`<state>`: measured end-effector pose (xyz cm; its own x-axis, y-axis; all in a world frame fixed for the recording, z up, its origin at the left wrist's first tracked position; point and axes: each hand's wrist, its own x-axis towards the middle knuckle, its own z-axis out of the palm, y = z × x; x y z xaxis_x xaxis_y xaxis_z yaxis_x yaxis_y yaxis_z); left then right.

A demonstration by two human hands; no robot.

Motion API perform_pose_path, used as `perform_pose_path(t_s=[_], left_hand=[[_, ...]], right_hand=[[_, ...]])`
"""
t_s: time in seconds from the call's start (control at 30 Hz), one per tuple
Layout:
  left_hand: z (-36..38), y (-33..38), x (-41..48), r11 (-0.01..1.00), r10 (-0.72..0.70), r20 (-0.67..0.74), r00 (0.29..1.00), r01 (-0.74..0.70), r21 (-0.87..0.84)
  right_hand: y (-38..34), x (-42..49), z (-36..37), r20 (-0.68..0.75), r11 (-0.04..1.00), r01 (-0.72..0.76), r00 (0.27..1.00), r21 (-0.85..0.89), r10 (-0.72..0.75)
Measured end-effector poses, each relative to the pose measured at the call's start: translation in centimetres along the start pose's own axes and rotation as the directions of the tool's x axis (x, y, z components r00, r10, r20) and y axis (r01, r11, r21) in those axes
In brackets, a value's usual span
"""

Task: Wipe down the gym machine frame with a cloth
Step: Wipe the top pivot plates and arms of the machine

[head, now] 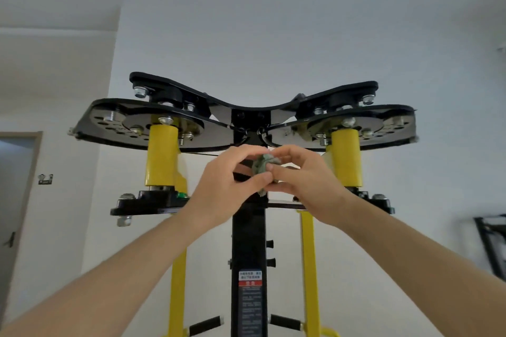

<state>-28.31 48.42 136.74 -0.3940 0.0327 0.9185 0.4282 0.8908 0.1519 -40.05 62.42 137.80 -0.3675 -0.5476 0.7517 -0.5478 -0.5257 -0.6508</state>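
Observation:
The gym machine frame rises in front of me: a black central post (pixel 248 243) with a label, two yellow cylinders (pixel 160 156) and black perforated plates (pixel 115 124) at the top. A small crumpled grey-green cloth (pixel 263 165) sits in front of the upper post. My left hand (pixel 227 186) and my right hand (pixel 304 180) are both raised and pinch the cloth between fingertips and thumbs. Most of the cloth is hidden by my fingers.
Yellow side bars (pixel 309 268) run down beside the post, with black pegs (pixel 205 324) sticking out low down. A doorway (pixel 13 200) is at the left and a black rack (pixel 492 243) at the right edge. White walls and ceiling surround the machine.

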Motion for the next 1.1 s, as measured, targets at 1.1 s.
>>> perform_pose_path(t_s=[1.1], left_hand=[[14.6,-2.6,12.3,-0.058,-0.746,0.128,0.654,0.126,-0.99]], right_hand=[[-7.3,3.4,-12.5,0.221,-0.185,0.16,0.899,-0.97,-0.378]])
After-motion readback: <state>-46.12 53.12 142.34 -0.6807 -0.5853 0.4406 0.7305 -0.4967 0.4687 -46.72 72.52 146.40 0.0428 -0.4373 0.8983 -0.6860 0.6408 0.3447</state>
